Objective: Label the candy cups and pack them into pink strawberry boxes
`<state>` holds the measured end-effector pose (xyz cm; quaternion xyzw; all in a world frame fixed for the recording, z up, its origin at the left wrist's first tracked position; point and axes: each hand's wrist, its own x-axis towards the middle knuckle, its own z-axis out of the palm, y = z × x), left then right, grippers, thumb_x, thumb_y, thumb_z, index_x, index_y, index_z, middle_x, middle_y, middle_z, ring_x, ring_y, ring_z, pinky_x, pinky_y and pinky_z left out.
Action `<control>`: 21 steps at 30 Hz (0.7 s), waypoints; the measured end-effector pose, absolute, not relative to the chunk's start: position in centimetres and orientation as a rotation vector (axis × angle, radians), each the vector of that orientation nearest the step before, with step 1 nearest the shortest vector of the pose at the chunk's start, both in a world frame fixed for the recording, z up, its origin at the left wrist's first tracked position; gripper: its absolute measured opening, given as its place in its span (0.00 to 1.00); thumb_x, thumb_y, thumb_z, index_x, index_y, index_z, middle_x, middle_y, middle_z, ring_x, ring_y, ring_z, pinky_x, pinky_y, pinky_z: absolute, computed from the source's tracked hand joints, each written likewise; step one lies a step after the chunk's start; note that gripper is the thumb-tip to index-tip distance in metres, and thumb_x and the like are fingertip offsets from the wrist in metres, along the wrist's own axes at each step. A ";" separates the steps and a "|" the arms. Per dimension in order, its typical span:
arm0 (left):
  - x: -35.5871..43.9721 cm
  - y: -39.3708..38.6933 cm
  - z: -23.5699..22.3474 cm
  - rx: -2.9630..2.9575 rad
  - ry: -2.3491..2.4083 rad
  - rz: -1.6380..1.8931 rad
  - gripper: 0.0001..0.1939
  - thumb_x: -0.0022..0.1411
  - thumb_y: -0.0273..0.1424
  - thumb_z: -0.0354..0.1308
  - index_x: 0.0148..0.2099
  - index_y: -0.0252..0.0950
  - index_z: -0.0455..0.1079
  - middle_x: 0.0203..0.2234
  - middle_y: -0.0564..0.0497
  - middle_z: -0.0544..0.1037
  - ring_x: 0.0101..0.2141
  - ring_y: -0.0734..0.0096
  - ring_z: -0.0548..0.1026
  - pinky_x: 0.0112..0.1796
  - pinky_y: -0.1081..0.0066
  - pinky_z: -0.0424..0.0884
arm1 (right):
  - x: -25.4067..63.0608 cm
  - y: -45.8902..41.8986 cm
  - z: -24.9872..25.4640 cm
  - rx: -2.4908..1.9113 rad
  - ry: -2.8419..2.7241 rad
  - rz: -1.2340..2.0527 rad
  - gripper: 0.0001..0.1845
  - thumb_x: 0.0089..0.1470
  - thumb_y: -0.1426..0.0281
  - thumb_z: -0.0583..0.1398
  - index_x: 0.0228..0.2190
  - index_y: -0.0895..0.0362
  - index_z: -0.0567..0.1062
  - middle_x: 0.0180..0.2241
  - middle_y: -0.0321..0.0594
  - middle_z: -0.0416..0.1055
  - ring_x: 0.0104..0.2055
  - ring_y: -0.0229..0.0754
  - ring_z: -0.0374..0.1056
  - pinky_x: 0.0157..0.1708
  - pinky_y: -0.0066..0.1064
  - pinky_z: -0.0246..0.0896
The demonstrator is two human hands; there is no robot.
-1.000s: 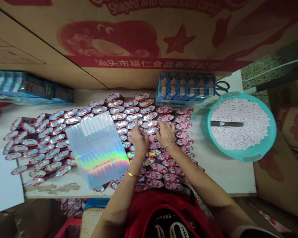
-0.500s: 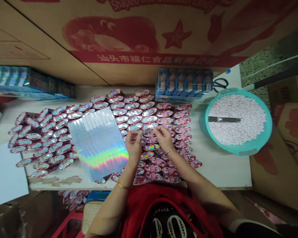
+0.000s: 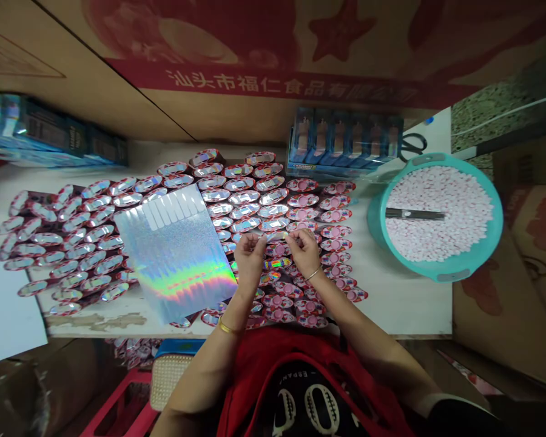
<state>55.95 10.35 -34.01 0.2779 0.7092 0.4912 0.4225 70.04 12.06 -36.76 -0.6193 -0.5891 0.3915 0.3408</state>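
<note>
Between my two hands a small clear, shiny strip, which looks like a sticker, is stretched level. My left hand pinches its left end and my right hand pinches its right end. Under and around them stand rows of small oval packs with shiny silver tops; those on the right show pink round tops. Left of my left hand, a holographic silver sheet lies over some packs, with a row of pale strip-shaped gaps near its upper edge.
A turquoise tub of small white-pink pieces stands at the right, with a dark bar lying in it. Blue boxed packs and black-handled scissors sit at the back, before large cartons. White paper overhangs the left edge.
The strip is now held level and taut between both hands, lying just above the packs. The whole view has shifted slightly, with the tabletop items appearing a little higher.
</note>
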 end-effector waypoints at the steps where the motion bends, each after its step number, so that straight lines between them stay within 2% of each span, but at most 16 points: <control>1: 55.9 10.3 -34.3 0.746 1.809 1.193 0.12 0.56 0.37 0.63 0.29 0.36 0.66 0.21 0.57 0.67 0.24 0.77 0.64 0.29 0.74 0.62 | 70.1 12.1 -36.7 -1.637 -1.564 0.993 0.15 0.61 0.61 0.57 0.25 0.54 0.69 0.29 0.37 0.69 0.35 0.43 0.64 0.41 0.36 0.57; 4: 55.7 10.1 -35.0 1.007 1.993 1.004 0.08 0.59 0.35 0.60 0.30 0.37 0.69 0.26 0.53 0.71 0.30 0.71 0.68 0.37 0.69 0.64 | 70.2 12.1 -36.5 -1.743 -1.747 0.876 0.11 0.60 0.64 0.57 0.27 0.54 0.70 0.31 0.38 0.70 0.39 0.45 0.63 0.42 0.36 0.53; 7: 55.7 9.9 -35.2 1.261 2.208 0.755 0.06 0.59 0.33 0.59 0.32 0.37 0.72 0.33 0.48 0.74 0.40 0.62 0.70 0.45 0.60 0.62 | 70.3 12.2 -36.2 -1.826 -1.898 0.782 0.09 0.60 0.66 0.56 0.28 0.54 0.71 0.33 0.39 0.71 0.41 0.46 0.62 0.40 0.36 0.49; 15: 56.1 10.3 -35.6 1.439 2.300 0.468 0.03 0.60 0.32 0.59 0.36 0.38 0.72 0.42 0.44 0.73 0.47 0.52 0.68 0.45 0.55 0.59 | 69.9 12.4 -36.8 -1.865 -2.061 0.680 0.09 0.60 0.67 0.54 0.30 0.54 0.72 0.35 0.43 0.71 0.42 0.49 0.61 0.42 0.38 0.48; 17: 56.4 10.3 -35.6 1.427 2.322 0.467 0.06 0.59 0.32 0.60 0.39 0.38 0.71 0.42 0.43 0.73 0.47 0.51 0.68 0.46 0.53 0.60 | 69.9 12.4 -37.0 -1.882 -2.020 0.681 0.08 0.58 0.67 0.54 0.35 0.55 0.72 0.36 0.44 0.72 0.43 0.50 0.62 0.44 0.39 0.50; 21: 53.8 10.6 -35.2 1.372 2.320 0.703 0.16 0.59 0.34 0.59 0.49 0.36 0.66 0.44 0.43 0.73 0.47 0.55 0.70 0.48 0.57 0.63 | 70.2 12.2 -36.9 -1.840 -1.968 0.664 0.17 0.57 0.68 0.53 0.48 0.58 0.69 0.39 0.46 0.72 0.43 0.50 0.63 0.45 0.41 0.52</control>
